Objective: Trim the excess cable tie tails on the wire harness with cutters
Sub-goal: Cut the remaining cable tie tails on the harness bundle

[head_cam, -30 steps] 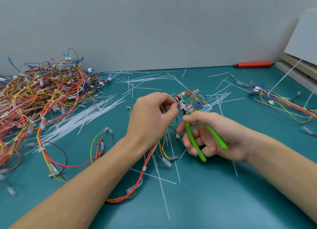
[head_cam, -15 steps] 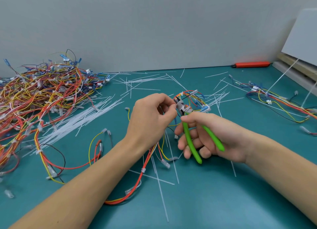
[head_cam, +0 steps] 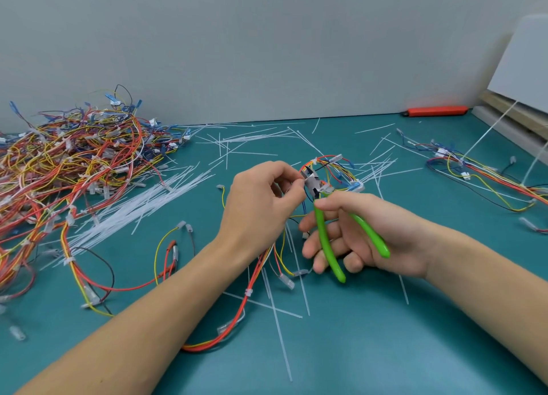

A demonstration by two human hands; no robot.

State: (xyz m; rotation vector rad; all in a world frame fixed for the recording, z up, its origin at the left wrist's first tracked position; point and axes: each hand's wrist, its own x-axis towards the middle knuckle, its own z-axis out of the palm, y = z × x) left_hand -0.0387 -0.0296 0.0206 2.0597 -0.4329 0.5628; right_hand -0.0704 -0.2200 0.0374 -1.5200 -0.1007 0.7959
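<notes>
My left hand (head_cam: 261, 205) pinches a wire harness (head_cam: 258, 279) of red, orange and yellow wires above the teal table. The harness loops behind my hands and trails down toward me. My right hand (head_cam: 355, 234) grips the green-handled cutters (head_cam: 329, 240), thumb over the pivot and fingers curled round the handles. The handles are spread apart. The metal jaws (head_cam: 311, 182) sit right at my left fingertips, against the harness. The cable tie at the jaws is hidden by my fingers.
A big heap of tied harnesses (head_cam: 68, 169) fills the left side. Loose white cable ties (head_cam: 133, 208) and cut tails litter the table (head_cam: 385, 335). More harnesses (head_cam: 480, 175) lie at the right. An orange tool (head_cam: 436, 111) rests by the back wall.
Both hands have stayed together with the jaws at the harness. The cutter handles have spread slightly wider, and my right fingers have loosened.
</notes>
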